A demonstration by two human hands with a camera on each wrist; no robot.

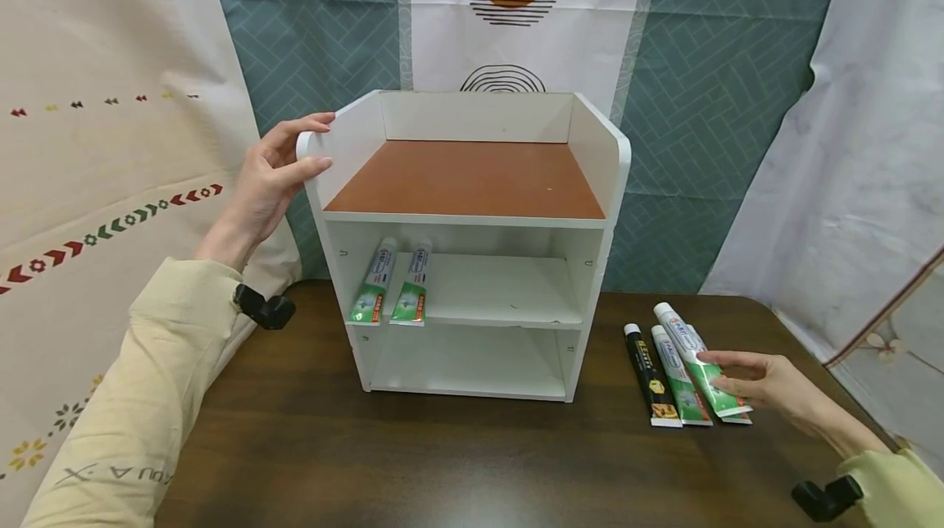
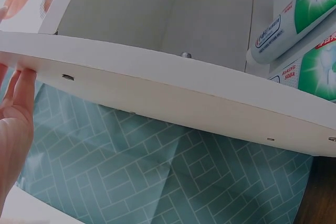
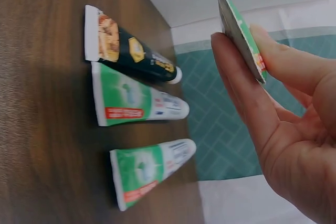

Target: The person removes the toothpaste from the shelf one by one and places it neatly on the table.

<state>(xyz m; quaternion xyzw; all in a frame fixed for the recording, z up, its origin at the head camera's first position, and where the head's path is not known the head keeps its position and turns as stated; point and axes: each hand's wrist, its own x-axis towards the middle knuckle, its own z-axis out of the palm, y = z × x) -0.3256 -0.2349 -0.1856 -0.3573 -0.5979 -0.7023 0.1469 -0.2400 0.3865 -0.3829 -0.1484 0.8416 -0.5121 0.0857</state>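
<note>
The right hand [image 3: 283, 129] pinches a green-and-white toothpaste tube [image 3: 241, 32] by its flat crimped end, lifted just above three more tubes [image 3: 136, 129] lying side by side on the dark table [image 1: 442, 462]. It looks light, soft and squashy, so the stiff crimp or the cap end seems the safest hold. The left hand [image 1: 269, 175] curls loosely over the top corner of the white shelf unit [image 1: 590, 143].
</note>
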